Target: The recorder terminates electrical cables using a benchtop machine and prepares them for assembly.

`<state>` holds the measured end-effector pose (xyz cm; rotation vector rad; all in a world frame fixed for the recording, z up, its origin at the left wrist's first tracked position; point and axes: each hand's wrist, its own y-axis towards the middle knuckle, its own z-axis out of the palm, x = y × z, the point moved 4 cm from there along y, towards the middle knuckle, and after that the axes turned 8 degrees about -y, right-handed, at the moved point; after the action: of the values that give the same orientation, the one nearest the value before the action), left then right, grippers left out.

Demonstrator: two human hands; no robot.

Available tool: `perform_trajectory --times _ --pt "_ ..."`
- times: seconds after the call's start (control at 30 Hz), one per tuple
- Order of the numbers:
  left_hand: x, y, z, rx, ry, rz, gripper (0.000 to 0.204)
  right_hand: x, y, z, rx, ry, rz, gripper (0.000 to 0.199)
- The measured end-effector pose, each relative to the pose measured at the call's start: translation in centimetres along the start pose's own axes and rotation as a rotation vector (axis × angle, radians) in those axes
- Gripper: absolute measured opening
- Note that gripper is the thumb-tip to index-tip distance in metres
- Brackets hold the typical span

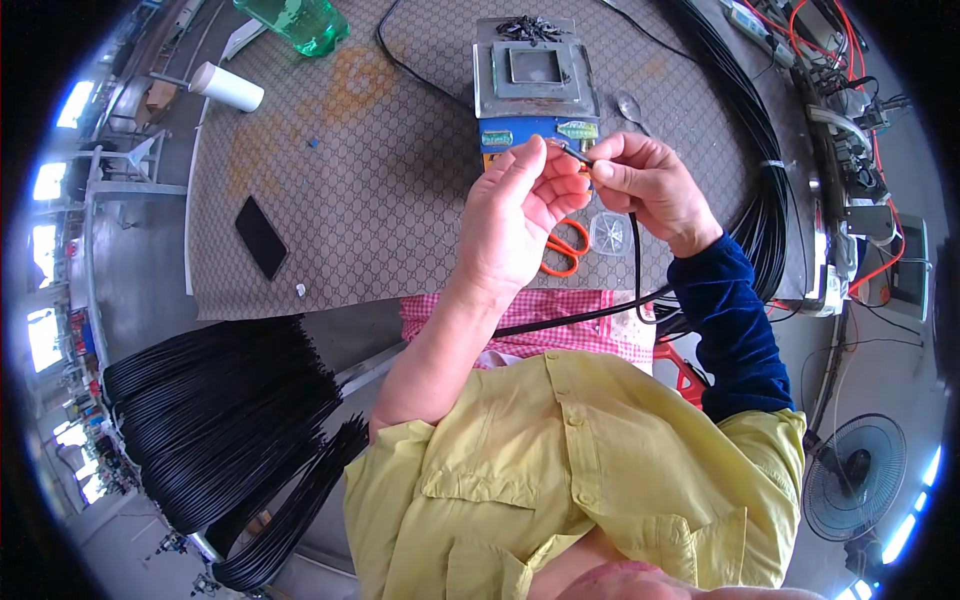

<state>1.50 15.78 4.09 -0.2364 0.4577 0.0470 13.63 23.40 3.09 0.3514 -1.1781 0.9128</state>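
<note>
Cable end: black cable point(634, 262) tip sits pinched between both hands, raised above the tabletop point(330, 190) just in front of the small blue and grey machine point(535, 85).
Cable run: from the right hand it drops straight down, then curves back across the checked cloth at the person's lap.
Right hand point(650, 180): thumb and forefinger closed on the cable just behind its tip; the other fingers curl loosely underneath.
Left hand point(515, 215): fingers point(540, 160) closed toward the same tip from the other side, seemingly nipping a tiny piece at the end; too small to tell what it is.
Doing it well: judged from this grip, keeping both pinches close to the tip stops the end from bending, and lining the tip up squarely should matter more than force.
Hand pose: both wrists lifted, palms turned inward to face each other, left forearm bare, right forearm in a dark blue sleeve.
Nearby: orange scissors point(565, 248) and a small clear dish point(610, 232) lie just below the hands.
Further out: a thick coil of black cables point(765, 190) at the right, a black phone point(261, 236) at the left, and bundles of cut black cables point(220, 410) hanging off to the lower left.
</note>
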Motion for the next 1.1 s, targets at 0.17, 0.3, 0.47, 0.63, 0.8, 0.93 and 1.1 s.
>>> perform_trajectory --times 0.17,0.3,0.47,0.63,0.8,0.93,1.1 --pt "0.1 0.0 -0.4 0.012 -0.047 -0.016 0.018 0.0 -0.1 0.0 -0.015 -0.030 -0.039 0.011" --pt "0.0 0.0 -0.3 -0.003 -0.063 -0.019 0.017 0.7 -0.2 0.2 -0.053 -0.039 -0.013 0.011" --pt "0.1 0.4 -1.3 -0.077 -0.116 -0.048 0.016 1.7 0.1 0.0 -0.124 -0.194 -0.036 0.012" --pt "0.8 0.3 -3.2 -0.150 -0.118 -0.097 0.019 3.7 2.9 -1.1 -0.294 -0.759 -0.190 0.015" --pt "1.5 -0.1 -5.0 -0.211 -0.095 -0.116 0.017 4.2 6.3 -1.7 -0.435 -1.284 -0.455 0.014" --pt "1.9 -0.4 -6.3 -0.226 -0.084 -0.125 0.017 4.1 8.1 -2.1 -0.476 -1.508 -0.569 0.013" --pt "2.0 -0.7 -7.1 -0.230 -0.076 -0.142 0.017 3.5 9.7 -2.5 -0.466 -1.660 -0.521 0.013"
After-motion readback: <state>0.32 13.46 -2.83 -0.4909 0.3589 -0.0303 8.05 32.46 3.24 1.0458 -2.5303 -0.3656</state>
